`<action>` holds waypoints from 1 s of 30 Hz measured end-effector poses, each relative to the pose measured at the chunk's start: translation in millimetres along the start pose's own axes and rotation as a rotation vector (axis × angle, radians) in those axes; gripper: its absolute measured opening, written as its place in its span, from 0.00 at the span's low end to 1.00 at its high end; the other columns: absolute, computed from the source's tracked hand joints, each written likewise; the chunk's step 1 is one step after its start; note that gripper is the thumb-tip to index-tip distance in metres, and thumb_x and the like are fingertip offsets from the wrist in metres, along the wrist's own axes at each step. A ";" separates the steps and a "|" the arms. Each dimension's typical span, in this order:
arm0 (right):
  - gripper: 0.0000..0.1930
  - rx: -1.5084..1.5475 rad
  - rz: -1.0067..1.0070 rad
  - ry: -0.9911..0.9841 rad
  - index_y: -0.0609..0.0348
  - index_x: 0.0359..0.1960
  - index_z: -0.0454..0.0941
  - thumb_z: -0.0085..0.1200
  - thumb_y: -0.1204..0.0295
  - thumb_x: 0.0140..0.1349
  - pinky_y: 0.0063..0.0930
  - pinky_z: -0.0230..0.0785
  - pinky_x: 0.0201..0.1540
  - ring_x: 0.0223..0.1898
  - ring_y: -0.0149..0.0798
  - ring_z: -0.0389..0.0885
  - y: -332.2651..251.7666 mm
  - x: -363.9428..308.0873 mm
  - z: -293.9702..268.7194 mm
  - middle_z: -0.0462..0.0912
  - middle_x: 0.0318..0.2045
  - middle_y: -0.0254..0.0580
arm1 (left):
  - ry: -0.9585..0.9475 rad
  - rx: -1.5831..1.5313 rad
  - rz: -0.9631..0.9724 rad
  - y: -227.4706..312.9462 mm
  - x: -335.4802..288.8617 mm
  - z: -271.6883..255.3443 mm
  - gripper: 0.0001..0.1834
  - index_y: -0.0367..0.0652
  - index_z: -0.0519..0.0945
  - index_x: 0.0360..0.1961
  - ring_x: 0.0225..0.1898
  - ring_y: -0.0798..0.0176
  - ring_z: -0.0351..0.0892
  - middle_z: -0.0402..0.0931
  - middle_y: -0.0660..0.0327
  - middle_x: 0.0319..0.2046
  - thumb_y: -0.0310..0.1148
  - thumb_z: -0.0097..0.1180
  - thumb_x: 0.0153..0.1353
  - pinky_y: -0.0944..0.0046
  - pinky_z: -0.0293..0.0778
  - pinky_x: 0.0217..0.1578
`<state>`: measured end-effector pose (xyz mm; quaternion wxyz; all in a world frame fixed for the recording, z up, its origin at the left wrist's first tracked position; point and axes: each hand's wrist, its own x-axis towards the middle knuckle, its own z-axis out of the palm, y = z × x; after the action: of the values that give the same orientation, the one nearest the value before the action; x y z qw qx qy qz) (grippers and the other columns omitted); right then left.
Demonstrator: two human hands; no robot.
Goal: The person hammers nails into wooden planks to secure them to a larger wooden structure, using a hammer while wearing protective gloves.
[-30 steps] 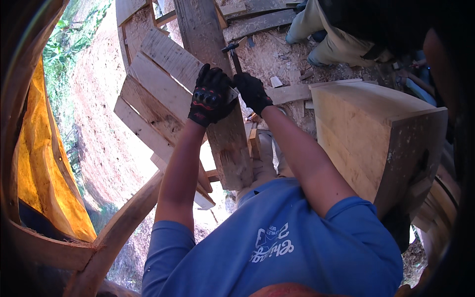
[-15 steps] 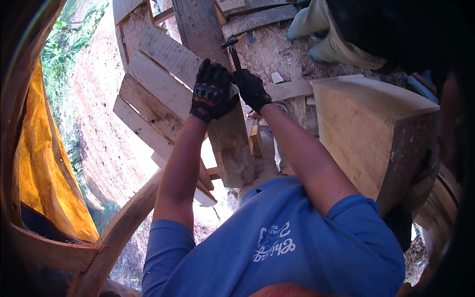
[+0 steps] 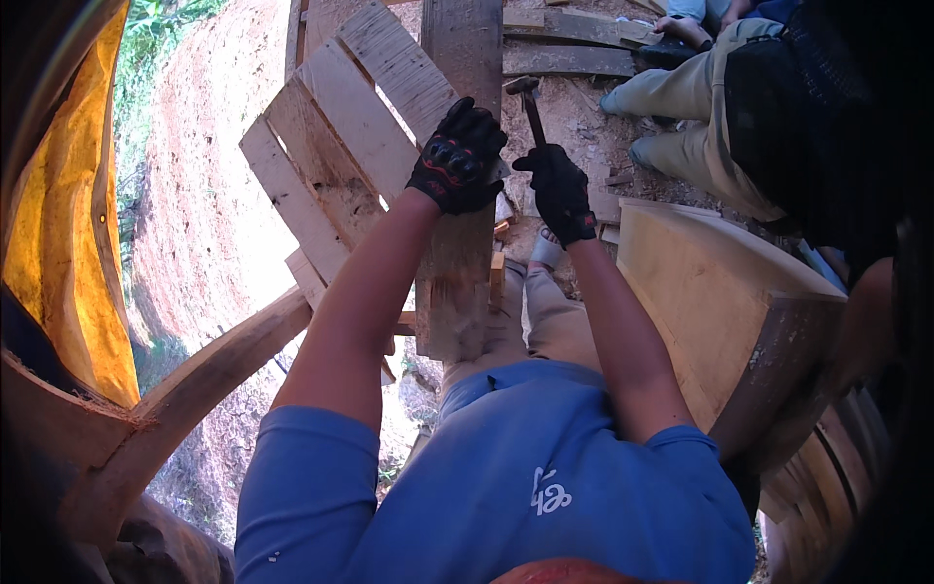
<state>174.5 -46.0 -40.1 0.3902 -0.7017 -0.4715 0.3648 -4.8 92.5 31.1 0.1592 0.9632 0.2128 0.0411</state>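
Right fingers [image 3: 541,160] grip hammer [image 3: 534,119] beside plank [image 3: 455,258] (floor [image 3: 576,109] littered).

In our head view, we hold our gloved left hand [image 3: 459,156] over the wooden plank [image 3: 457,263], near its right edge; its grip is hard to tell. Just past that edge, our gloved right hand [image 3: 558,190] grasps a hammer [image 3: 532,112]. Slats [image 3: 358,127] flank the plank's left edge; beyond its right stand a pale box [image 3: 691,302] and a person [image 3: 700,161].
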 end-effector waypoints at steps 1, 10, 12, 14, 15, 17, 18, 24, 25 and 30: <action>0.10 0.090 0.090 0.026 0.54 0.50 0.84 0.49 0.74 0.76 0.44 0.82 0.46 0.43 0.54 0.90 -15.4 -17.8 -14.6 0.90 0.43 0.44 | 0.000 0.019 -0.007 3.6 -1.9 -3.3 0.33 0.43 0.84 0.57 0.71 0.45 0.72 0.79 0.51 0.58 0.51 0.73 0.53 0.39 0.55 0.82; 0.08 -0.422 -0.132 -0.079 0.59 0.51 0.80 0.59 0.70 0.77 0.46 0.75 0.32 0.30 0.55 0.86 -90.6 -110.9 -86.0 0.84 0.30 0.51 | 0.037 0.177 -0.123 3.2 -17.4 14.4 0.43 0.45 0.81 0.67 0.82 0.47 0.60 0.75 0.52 0.71 0.61 0.68 0.56 0.41 0.42 0.86; 0.07 -0.437 -0.207 -0.004 0.59 0.51 0.81 0.58 0.71 0.76 0.47 0.75 0.31 0.29 0.55 0.85 -104.0 -118.5 -87.2 0.84 0.31 0.51 | -0.023 0.153 -0.141 4.7 -15.7 10.4 0.43 0.47 0.81 0.68 0.81 0.47 0.60 0.75 0.53 0.71 0.61 0.68 0.55 0.40 0.41 0.86; 0.08 -0.468 -0.257 -0.004 0.59 0.52 0.81 0.58 0.72 0.76 0.48 0.76 0.32 0.29 0.56 0.85 -103.1 -119.5 -84.4 0.85 0.32 0.52 | -0.062 0.154 -0.150 5.7 -13.5 4.4 0.43 0.48 0.81 0.67 0.81 0.47 0.61 0.76 0.54 0.71 0.60 0.69 0.54 0.40 0.42 0.86; 0.09 -0.492 -0.271 -0.041 0.59 0.54 0.81 0.58 0.72 0.76 0.49 0.77 0.33 0.31 0.57 0.87 -96.1 -120.2 -83.0 0.86 0.34 0.53 | -0.071 0.169 -0.152 5.7 -12.9 3.2 0.42 0.48 0.82 0.67 0.81 0.47 0.62 0.76 0.53 0.71 0.60 0.69 0.54 0.39 0.42 0.86; 0.11 -0.544 -0.280 -0.099 0.60 0.55 0.81 0.59 0.73 0.76 0.49 0.78 0.34 0.33 0.58 0.88 -84.9 -120.3 -81.4 0.88 0.36 0.54 | -0.055 0.181 -0.157 8.2 -12.1 1.7 0.41 0.49 0.83 0.64 0.79 0.47 0.64 0.77 0.53 0.69 0.58 0.71 0.51 0.39 0.44 0.85; 0.11 -0.567 -0.281 -0.118 0.60 0.56 0.81 0.60 0.74 0.75 0.49 0.78 0.34 0.33 0.58 0.88 -80.5 -117.3 -78.8 0.88 0.36 0.54 | -0.048 0.161 -0.156 7.7 -11.8 0.5 0.40 0.49 0.83 0.64 0.79 0.47 0.65 0.77 0.53 0.68 0.57 0.71 0.51 0.39 0.45 0.85; 0.08 -0.548 -0.392 0.025 0.61 0.50 0.82 0.59 0.72 0.76 0.48 0.76 0.30 0.29 0.57 0.87 -92.6 -122.5 -74.4 0.87 0.33 0.53 | 0.106 0.168 -0.131 1.3 -18.2 19.2 0.35 0.50 0.86 0.59 0.76 0.47 0.69 0.80 0.55 0.64 0.54 0.72 0.50 0.39 0.48 0.84; 0.07 -0.581 -0.312 -0.017 0.61 0.50 0.81 0.59 0.72 0.77 0.49 0.75 0.30 0.30 0.58 0.87 -86.7 -119.9 -68.2 0.86 0.31 0.54 | 0.082 0.150 -0.137 2.6 -16.0 15.7 0.36 0.50 0.85 0.59 0.76 0.47 0.69 0.80 0.55 0.64 0.54 0.72 0.50 0.39 0.48 0.85; 0.07 -0.555 -0.257 0.040 0.60 0.51 0.80 0.58 0.72 0.78 0.48 0.75 0.28 0.27 0.56 0.86 -96.7 -122.7 -76.3 0.85 0.28 0.55 | 0.047 0.127 -0.141 4.5 -15.5 9.4 0.36 0.50 0.85 0.60 0.76 0.48 0.69 0.80 0.55 0.64 0.53 0.71 0.50 0.40 0.47 0.85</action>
<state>169.7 -153.3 96.6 0.2358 -0.7232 -0.6301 0.1559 -15.6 79.4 23.5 0.0951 0.9527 0.2860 0.0389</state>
